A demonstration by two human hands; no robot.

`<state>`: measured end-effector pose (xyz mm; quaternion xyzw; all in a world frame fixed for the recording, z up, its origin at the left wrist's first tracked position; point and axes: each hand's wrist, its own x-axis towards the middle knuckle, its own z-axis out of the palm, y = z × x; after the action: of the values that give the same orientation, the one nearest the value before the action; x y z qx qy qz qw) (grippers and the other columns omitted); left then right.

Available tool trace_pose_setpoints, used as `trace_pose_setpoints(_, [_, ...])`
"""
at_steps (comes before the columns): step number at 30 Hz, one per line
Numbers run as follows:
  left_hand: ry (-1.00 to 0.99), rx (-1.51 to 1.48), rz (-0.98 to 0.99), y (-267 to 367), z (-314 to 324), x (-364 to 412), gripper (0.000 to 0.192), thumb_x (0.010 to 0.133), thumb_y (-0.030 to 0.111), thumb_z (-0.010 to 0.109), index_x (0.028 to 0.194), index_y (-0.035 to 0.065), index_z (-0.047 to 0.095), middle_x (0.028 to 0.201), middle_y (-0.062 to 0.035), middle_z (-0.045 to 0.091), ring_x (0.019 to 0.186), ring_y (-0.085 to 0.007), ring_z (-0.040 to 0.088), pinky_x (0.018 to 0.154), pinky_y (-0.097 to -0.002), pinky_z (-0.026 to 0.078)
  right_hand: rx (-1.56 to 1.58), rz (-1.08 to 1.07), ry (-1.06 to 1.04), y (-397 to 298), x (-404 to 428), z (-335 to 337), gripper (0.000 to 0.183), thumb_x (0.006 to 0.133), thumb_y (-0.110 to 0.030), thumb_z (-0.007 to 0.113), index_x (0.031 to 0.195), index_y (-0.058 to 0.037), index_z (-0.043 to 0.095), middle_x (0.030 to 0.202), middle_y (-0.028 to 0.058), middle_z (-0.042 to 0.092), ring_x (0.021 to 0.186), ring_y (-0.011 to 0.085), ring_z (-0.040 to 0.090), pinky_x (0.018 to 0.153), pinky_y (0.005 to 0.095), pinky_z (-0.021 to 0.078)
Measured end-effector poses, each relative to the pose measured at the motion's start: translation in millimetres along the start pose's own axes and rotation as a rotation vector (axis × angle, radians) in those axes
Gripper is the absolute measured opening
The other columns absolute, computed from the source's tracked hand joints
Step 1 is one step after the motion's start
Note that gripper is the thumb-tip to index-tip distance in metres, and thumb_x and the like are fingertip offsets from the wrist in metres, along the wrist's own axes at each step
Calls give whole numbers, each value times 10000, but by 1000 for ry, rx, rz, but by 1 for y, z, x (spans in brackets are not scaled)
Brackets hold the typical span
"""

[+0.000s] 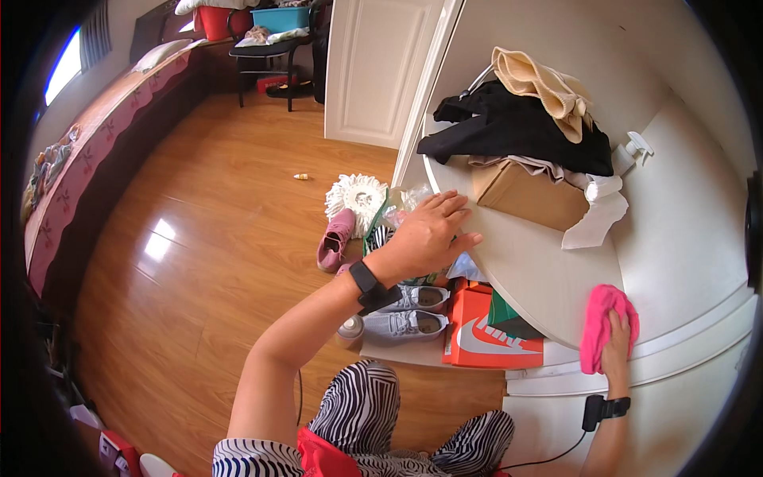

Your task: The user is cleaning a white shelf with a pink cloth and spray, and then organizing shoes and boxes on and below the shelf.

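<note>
A bright pink cloth (607, 328) is bunched under my right hand (617, 343), which presses it on the right front end of a curved pale shelf (536, 271). My left hand (434, 229) holds nothing; its fingers are spread and rest at the shelf's left edge. Farther back on the shelf stands a cardboard box (530, 197). Black clothing (524, 128) and a cream knitted garment (539, 89) are heaped over it. A partly unrolled white paper roll (602, 203) lies against the box, near a white spray bottle (633, 152). Both my wrists bear black straps.
Below the shelf are an orange Nike shoebox (495, 334), grey sneakers (411, 322) and a spray can (350, 329). A pink shoe (335, 241) and a white mop head (357, 197) lie on the wooden floor. A white door (381, 71), chair (271, 50) and bed (113, 131) stand beyond.
</note>
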<state>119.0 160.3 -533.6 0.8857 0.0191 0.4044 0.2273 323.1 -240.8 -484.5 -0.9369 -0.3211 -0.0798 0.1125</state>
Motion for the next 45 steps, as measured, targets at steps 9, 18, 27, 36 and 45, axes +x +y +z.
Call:
trace_pose_setpoints(9, [-26,-94,-164,8,-7,-6,434,950,308,529,1205,-41,565,1279,-255,521,1274,-377,437,1060,-428,354,103,-747,-3,-209,29,36,364,887,-224,574,1222,-83,563,1287,266,465,1184,455,417,1008,523,341])
trace_pose_setpoints(18, [43,-272,-252,-1,-13,7,385,952,195,535,1241,-57,513,1228,-220,543,1133,-342,533,984,-356,411,135,-822,156,-262,77,71,444,859,-287,581,1255,-89,545,1319,257,469,1106,423,478,954,493,406])
trace_pose_setpoints(27, [-276,59,254,119,14,-2,608,763,99,702,1314,-7,469,1231,-209,548,1114,-361,544,942,-441,454,404,-651,-47,-123,-4,0,608,800,-153,687,1345,-35,444,1341,203,461,1246,331,459,1054,422,373])
trace_pose_setpoints(36, [-50,374,464,101,1,103,270,738,44,667,1001,-12,644,1079,-132,614,939,-281,587,824,-381,473,168,-307,79,-16,47,3,428,868,-79,550,1293,-49,515,1336,188,492,1266,348,437,1070,421,347])
trace_pose_setpoints(45, [-107,821,527,71,28,156,262,693,249,703,834,68,576,846,-52,499,876,-217,490,765,-318,409,162,-262,123,-1,76,18,428,910,-128,522,1331,-60,480,1370,185,454,1276,370,407,1074,435,330])
